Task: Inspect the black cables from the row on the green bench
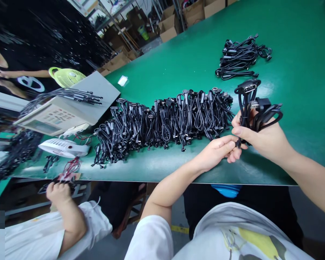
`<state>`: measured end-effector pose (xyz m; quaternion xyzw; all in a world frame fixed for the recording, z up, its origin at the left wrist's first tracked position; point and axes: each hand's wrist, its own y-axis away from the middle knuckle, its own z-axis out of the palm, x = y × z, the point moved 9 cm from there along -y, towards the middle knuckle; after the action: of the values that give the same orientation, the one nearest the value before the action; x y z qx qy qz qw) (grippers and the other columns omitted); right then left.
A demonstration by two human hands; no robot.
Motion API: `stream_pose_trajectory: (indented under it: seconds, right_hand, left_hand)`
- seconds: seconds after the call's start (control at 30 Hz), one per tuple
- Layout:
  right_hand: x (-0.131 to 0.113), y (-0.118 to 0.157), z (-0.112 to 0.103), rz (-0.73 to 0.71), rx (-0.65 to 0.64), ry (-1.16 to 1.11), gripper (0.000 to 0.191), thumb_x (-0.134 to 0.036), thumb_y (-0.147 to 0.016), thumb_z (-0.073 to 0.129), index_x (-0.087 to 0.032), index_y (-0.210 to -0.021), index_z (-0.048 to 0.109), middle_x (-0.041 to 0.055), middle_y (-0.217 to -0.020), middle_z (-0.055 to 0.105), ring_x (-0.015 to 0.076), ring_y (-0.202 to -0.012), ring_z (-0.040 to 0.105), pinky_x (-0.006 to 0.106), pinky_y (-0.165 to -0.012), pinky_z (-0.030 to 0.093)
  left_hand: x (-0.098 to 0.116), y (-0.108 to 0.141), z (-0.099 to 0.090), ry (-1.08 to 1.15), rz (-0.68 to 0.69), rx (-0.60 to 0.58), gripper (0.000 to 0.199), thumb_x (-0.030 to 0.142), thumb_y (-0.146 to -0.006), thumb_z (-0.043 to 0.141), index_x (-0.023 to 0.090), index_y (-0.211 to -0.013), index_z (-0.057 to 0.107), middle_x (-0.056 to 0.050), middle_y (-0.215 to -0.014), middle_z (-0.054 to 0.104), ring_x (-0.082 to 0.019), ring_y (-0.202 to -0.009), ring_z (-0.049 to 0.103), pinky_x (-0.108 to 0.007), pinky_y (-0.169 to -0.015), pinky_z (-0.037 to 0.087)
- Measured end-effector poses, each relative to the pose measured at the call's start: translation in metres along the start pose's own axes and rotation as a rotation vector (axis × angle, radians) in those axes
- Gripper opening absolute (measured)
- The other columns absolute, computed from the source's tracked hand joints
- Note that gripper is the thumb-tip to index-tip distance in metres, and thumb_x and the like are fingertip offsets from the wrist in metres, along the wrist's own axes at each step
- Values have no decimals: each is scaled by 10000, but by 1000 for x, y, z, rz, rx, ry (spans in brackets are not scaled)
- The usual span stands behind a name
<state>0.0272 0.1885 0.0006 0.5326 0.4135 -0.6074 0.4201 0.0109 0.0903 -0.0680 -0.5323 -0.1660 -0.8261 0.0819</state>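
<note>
Table [162, 68], green, running left to right. Row [162, 122] of black cables, massed along the near side, left of the hands. Pile [239, 57] of similar cables, far right, apart from the row. Bundle [246, 110], black and looped, held over the near right, just beside the row's right end. Right hand [272, 139]: thumb laid across the bundle's front, fingers wrapped round it and partly hidden from where I stand; this grip should bear the weight alone, firm enough that the loops do not fan out. Left hand [223, 150]: thumb and forefinger closed in a pinch, the others curled in, just below the bundle; it seems best free to make small, controlled movements. Socket [249, 87], topmost on the bundle, well clear of the right thumb, as it should be. End [237, 144], small and dark, caught in the left pinch; too covered to identify, and better handled without tugging its wire.
</note>
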Motion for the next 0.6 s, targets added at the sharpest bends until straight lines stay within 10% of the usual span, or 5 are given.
stream_pose_trajectory:
  seconds: [0.13, 0.27, 0.43, 0.6]
  right_hand:
    - [4, 0, -6, -23, -4, 68, 277, -499, -917, 738, -239, -947, 647, 2, -840, 661, 127, -587, 603, 233, -483, 471]
    - [2, -29, -53, -153, 156, 442, 279, -416, -1016, 535, -235, -1184, 666, 58, -1237, 714, 229, -1078, 685, 341, -870, 550]
    - [13, -83, -153, 39, 387, 933, 177, -158, -900, 609, -182, -1072, 646, 121, -1090, 719, 264, -962, 655, 350, -835, 465]
    - [7, -123, -189, 28, 428, 986, 278, -255, -866, 792, -184, -765, 543, -11, -707, 585, 131, -709, 506, 271, -744, 425]
  left_hand:
    - [0, -1, -2, -38, 3, 27, 583, 657, -924, 674, 118, -1145, 673, -25, -809, 629, -91, -660, 551, -221, -634, 443]
    - [-2, 0, 4, -122, -30, 42, 666, 618, -963, 633, 101, -1379, 579, -42, -879, 653, -109, -698, 582, -246, -676, 467]
    - [-14, 2, 17, -320, -72, -59, 558, 535, -1001, 596, 109, -1360, 607, -51, -920, 665, -118, -758, 579, -265, -766, 485]
    - [-29, 0, 21, -565, -110, -110, 398, 344, -1004, 567, 153, -1344, 646, -52, -991, 703, -143, -846, 630, -292, -861, 510]
